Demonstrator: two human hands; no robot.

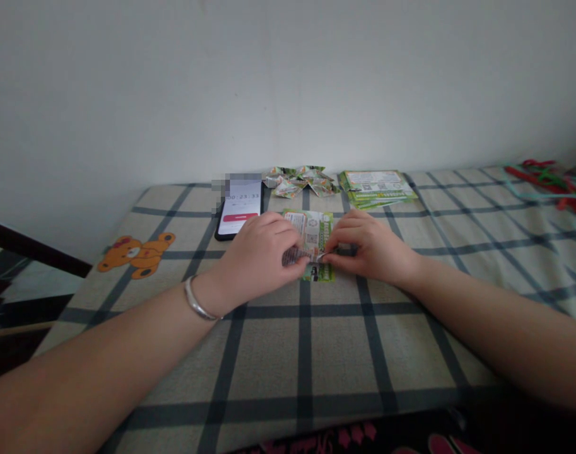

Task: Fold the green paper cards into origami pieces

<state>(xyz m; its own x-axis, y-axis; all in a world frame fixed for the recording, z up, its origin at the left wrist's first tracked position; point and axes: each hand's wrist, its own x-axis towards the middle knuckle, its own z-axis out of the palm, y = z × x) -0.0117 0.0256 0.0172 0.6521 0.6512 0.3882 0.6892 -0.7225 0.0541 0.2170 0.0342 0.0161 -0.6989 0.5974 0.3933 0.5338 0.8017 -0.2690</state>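
A green and white printed leaflet (322, 226) lies on the cloth between my hands. Over its lower half is a creased printed piece of paper (297, 253); I cannot tell whether it is part of the leaflet or separate. My left hand (264, 249), with a silver bangle at the wrist, pinches the left side of this paper between thumb and fingers. From the other side, my right hand (363, 246) pinches its right end, thumb and fingertips together. The fingers hide part of both ends.
Several folded paper pieces (288, 187) sit by the wall, beside a stack of flat leaflets (380, 188). A phone (240, 211) showing a timer lies left of them. A bear-shaped cutout (139, 253) is near the table's left edge. Red and green cords (546, 176) lie far right.
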